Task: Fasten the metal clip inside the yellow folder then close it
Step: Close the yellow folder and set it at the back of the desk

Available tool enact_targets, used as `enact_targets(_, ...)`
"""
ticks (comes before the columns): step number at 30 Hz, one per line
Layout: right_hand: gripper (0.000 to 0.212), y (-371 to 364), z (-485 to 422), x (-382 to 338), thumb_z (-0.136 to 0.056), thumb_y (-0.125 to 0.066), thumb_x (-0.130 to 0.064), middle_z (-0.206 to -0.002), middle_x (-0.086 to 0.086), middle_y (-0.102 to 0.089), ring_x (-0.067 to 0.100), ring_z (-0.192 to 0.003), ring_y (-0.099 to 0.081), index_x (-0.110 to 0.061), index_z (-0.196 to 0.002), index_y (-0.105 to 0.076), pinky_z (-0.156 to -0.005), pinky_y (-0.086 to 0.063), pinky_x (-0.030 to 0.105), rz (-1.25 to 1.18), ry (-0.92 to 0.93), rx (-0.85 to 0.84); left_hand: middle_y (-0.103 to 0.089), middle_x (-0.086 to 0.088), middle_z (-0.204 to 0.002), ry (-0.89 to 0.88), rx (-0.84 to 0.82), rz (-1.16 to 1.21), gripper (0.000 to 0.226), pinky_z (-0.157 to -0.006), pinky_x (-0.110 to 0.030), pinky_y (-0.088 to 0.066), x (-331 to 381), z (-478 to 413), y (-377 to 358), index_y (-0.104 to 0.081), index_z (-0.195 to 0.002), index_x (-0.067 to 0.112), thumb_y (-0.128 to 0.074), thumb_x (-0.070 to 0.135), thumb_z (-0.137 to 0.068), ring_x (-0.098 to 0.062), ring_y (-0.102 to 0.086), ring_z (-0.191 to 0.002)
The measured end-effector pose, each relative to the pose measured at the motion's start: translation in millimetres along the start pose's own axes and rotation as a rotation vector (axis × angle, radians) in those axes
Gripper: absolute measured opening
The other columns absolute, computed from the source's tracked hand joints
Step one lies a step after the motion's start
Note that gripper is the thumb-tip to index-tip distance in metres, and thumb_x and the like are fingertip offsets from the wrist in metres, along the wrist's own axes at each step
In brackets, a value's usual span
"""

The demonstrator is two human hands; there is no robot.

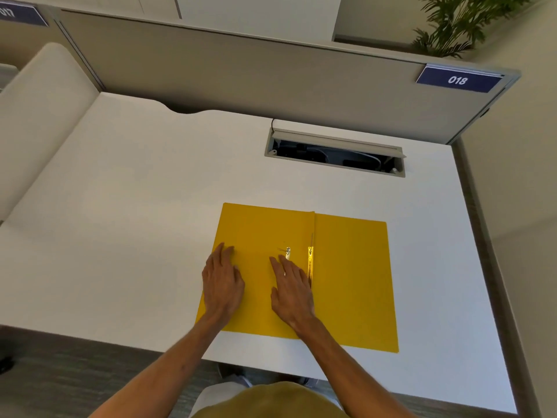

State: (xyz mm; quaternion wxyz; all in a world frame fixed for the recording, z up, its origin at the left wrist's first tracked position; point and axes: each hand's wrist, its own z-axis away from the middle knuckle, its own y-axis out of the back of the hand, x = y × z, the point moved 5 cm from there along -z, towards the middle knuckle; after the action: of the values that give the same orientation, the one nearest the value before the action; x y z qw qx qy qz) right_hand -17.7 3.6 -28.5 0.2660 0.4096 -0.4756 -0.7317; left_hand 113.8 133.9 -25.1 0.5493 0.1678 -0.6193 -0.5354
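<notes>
The yellow folder (352,276) lies open and flat on the white desk (135,206), its spine fold running up the middle. A small metal clip piece (287,252) rests on the left leaf just beyond my right fingertips. A long metal strip (310,257) lies along the fold. My left hand (223,282) presses flat on the left leaf near its outer edge, fingers together. My right hand (291,288) lies flat on the same leaf beside the fold, fingertips touching or nearly touching the clip piece. Neither hand grips anything.
An open cable hatch (334,152) is sunk into the desk behind the folder. A beige partition (241,70) with a blue "018" tag (458,80) bounds the far side. The desk's right edge (479,236) and front edge lie close to the folder.
</notes>
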Motion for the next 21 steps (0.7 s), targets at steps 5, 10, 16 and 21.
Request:
enact_targets(5,0.072,-7,2,-5,-0.105,-0.051,-0.032,-0.178,0.005,-0.011,0.025,-0.165,-0.016,-0.024,-0.168,-0.017,-0.133,-0.022,0.049,-0.012,-0.01,-0.064,-0.044,-0.015,-0.161,0.155,-0.014,0.043,0.058,-0.112,-0.061,-0.045,-12,1,10,-0.041,-0.156,0.012,-0.059,0.015,-0.102,-0.041,-0.045,-0.145)
enact_targets(10,0.071,-5,4,-6,-0.105,-0.052,-0.031,-0.178,0.005,-0.011,0.026,-0.165,-0.014,-0.023,-0.168,-0.02,-0.133,-0.021,0.05,-0.036,-0.021,-0.067,-0.045,-0.021,-0.154,0.28,0.021,0.094,0.058,-0.11,-0.064,-0.044,-15,-7,13,-0.043,-0.154,0.011,-0.063,0.016,-0.1,-0.045,-0.044,-0.141)
enact_targets(16,0.073,-2,1,-7,-0.101,-0.061,-0.027,-0.177,0.003,-0.014,0.026,-0.164,-0.014,-0.024,-0.166,-0.027,-0.133,-0.022,0.05,-0.164,-0.065,-0.079,-0.05,-0.027,-0.148,0.425,0.003,0.182,0.045,-0.113,-0.061,-0.038,-13,-36,18,-0.048,-0.147,0.011,-0.059,0.023,-0.105,-0.048,-0.046,-0.138)
enact_targets(21,0.079,-1,-2,-2,-0.096,-0.07,-0.027,-0.176,0.002,-0.017,0.027,-0.162,-0.016,-0.024,-0.164,-0.031,-0.132,-0.025,0.047,-0.264,-0.083,-0.102,-0.055,-0.022,-0.15,0.596,-0.04,0.37,0.045,-0.116,-0.057,-0.045,-26,-54,25,-0.056,-0.145,0.009,-0.059,0.031,-0.105,-0.045,-0.055,-0.135)
